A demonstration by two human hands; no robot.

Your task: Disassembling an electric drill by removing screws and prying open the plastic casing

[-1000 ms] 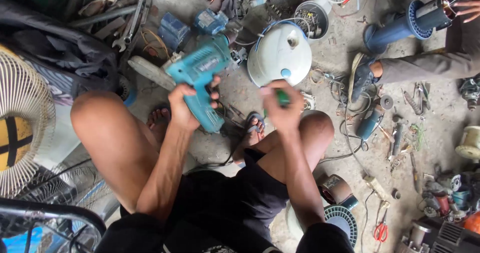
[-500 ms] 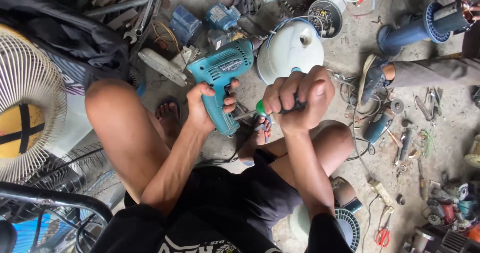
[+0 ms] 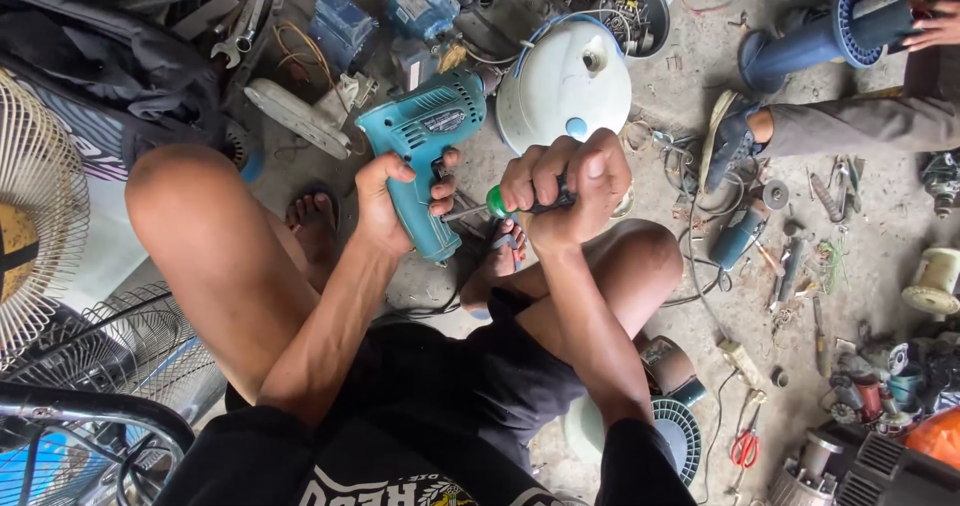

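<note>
We hold one teal electric drill (image 3: 425, 151) in our left hand (image 3: 385, 201), fingers (image 3: 445, 181) wrapped tight around its handle, its body pointing up and away over the concrete floor (image 3: 700, 366) between our knees. Our right hand (image 3: 565, 186) is clenched around one screwdriver with a green collar (image 3: 497, 203), its shaft reaching the drill's handle. Just beyond the hands lies one white round housing (image 3: 565, 81). Two fan grilles sit to our left, a cream one (image 3: 35, 216) and a dark wire one (image 3: 120, 366). One pair of red-handled scissors (image 3: 742, 448) lies at lower right, and another person's sandalled foot (image 3: 730, 141) rests beside the housing.
</note>
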